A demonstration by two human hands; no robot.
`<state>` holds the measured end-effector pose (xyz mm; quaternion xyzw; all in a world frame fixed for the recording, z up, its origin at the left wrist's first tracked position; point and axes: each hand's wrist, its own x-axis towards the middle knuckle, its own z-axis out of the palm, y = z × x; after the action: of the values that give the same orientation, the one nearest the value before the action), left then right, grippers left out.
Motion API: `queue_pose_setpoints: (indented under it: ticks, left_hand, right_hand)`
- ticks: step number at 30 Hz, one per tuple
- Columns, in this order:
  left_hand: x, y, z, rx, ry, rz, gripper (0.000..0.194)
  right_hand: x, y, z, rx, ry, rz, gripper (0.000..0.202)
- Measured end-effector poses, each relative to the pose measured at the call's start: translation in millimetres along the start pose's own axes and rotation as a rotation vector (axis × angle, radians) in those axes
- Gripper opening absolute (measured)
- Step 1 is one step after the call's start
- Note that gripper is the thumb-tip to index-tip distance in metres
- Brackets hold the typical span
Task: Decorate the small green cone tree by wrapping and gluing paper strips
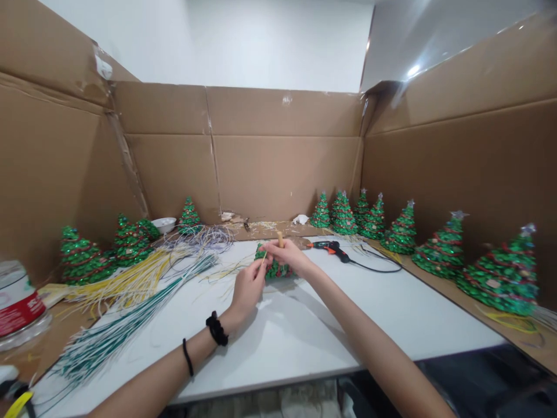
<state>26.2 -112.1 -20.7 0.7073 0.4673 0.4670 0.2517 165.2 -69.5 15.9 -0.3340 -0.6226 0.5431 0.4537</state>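
Note:
A small green tree decoration (281,270) with red trim sits on the white table, partly hidden behind my two hands. My right hand (286,255) is closed over it, around a tool with a short wooden handle (280,237); the tool's working end is hidden. Just left of it, my left hand (251,283) is closed in a pinch on a thin pale strand (263,259) at the tree's side. Loose yellowish strands (224,271) spread on the table left of the tree.
Bundles of yellow strands (130,273) and green strands (130,328) lie at left. A glue gun (333,248) with a black cord rests right of my hands. Finished trees (439,247) line the right edge. A bottle (20,307) and a white bowl (164,224) stand left. Cardboard walls (282,168) enclose the table.

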Motion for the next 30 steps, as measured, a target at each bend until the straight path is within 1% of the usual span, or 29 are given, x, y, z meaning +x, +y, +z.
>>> queue_pose_setpoints:
  ticks: [2,4,7,10,14,16,17,19,20,21,22,23,24,25,26,27,28,29,30]
  left_hand:
    - [0.0,0.7,-1.0,0.023,0.003,0.003,0.034]
    - [0.2,1.5,-1.8,0.034,-0.003,0.007,0.035]
    - [0.5,3.3,-2.6,0.031,-0.009,0.016,0.036]
    - [-0.4,4.0,-1.5,0.016,-0.016,0.022,0.036]
    - [0.9,-2.6,2.1,-0.010,-0.043,0.020,0.036]
    - [5.1,-4.0,0.1,0.004,-0.072,0.017,0.039]
    - [7.6,-1.5,-3.1,0.035,-0.085,0.021,0.040]
    - [9.8,13.9,-14.1,0.140,-0.075,0.066,0.040]
    - [7.3,26.6,-20.9,0.204,-0.036,0.111,0.039]
    - [0.8,41.4,-27.5,0.251,0.016,0.178,0.036]
    - [-10.3,56.2,-32.9,0.270,0.054,0.235,0.034]
    - [-26.3,68.5,-36.2,0.262,0.038,0.254,0.033]
    - [-46.6,76.2,-36.6,0.233,-0.050,0.238,0.031]
    - [-69.6,77.5,-33.5,0.185,-0.248,0.217,0.030]
    - [-93.3,71.8,-26.8,0.124,-0.541,0.225,0.030]
    - [-115.6,59.5,-17.0,0.097,-0.842,0.252,0.026]
    - [-134.3,42.2,-5.1,0.103,-1.051,0.282,0.023]
    - [-147.9,22.4,7.5,0.115,-1.130,0.325,0.020]
    - [-155.6,2.6,19.3,0.132,-1.170,0.361,0.018]
  right_hand:
    - [-1.2,-0.5,1.2,0.016,-0.048,0.015,0.040]
    - [-2.0,-0.8,1.8,0.031,-0.067,0.039,0.040]
    - [-2.0,0.3,2.1,0.043,-0.051,0.064,0.039]
    - [-1.5,3.0,1.7,0.057,-0.042,0.055,0.039]
    - [-1.5,6.3,3.6,0.068,-0.023,0.027,0.040]
    - [-1.5,6.5,5.2,0.070,-0.005,0.008,0.039]
    - [-1.1,5.9,5.4,0.075,0.006,-0.008,0.038]
    - [0.4,3.4,3.2,0.117,0.036,-0.058,0.035]
    - [1.7,1.7,0.5,0.161,0.060,-0.090,0.033]
    - [3.2,-0.2,-3.4,0.221,0.087,-0.122,0.033]
    - [4.9,-2.1,-8.2,0.293,0.119,-0.146,0.033]
    - [6.7,-3.7,-13.6,0.370,0.150,-0.159,0.034]
    - [8.3,-4.9,-19.1,0.443,0.173,-0.155,0.036]
    - [9.8,-5.6,-24.3,0.505,0.187,-0.140,0.037]
    - [11.0,-5.7,-28.8,0.554,0.188,-0.119,0.037]
    - [12.0,-5.2,-32.1,0.588,0.186,-0.098,0.037]
    - [12.8,-4.2,-34.1,0.611,0.183,-0.082,0.038]
    - [13.5,-3.0,-34.8,0.623,0.180,-0.074,0.038]
    - [14.0,-1.6,-34.4,0.625,0.178,-0.072,0.038]
